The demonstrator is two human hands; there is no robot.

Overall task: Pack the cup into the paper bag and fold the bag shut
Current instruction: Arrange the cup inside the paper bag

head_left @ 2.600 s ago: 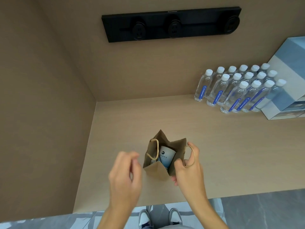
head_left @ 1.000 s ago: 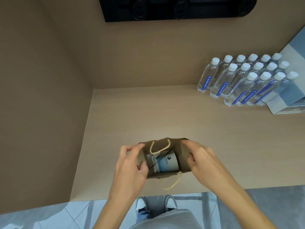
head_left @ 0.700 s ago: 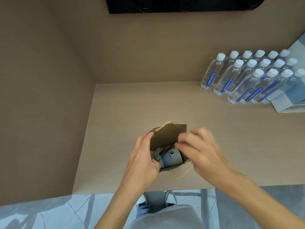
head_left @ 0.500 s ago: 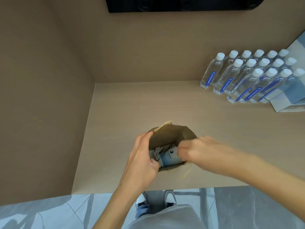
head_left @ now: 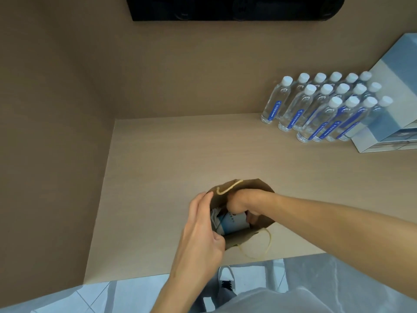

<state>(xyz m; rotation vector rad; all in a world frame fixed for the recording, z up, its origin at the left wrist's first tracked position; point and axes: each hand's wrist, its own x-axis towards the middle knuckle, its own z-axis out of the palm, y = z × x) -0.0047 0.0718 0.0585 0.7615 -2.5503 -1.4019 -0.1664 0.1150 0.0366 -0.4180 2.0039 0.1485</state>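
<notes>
A small brown paper bag with cream rope handles stands near the front edge of the wooden counter, its mouth wide open. Inside lies a white and light-blue paper cup, tilted on its side beside some white paper. My left hand pinches the bag's left rim, thumb inside. My right hand reaches down into the bag from the right; its fingers curl over the cup's top, and whether they grip it is hidden.
Several clear water bottles with white caps and blue labels stand at the back right, next to a blue-and-white box. A black panel hangs on the back wall. A side wall closes the left. One bag handle dangles over the counter's front edge.
My right hand has gone from the bag's right rim down into the bag onto the cup. The left hand stays on the left rim. The bag's mouth has spread wider.
</notes>
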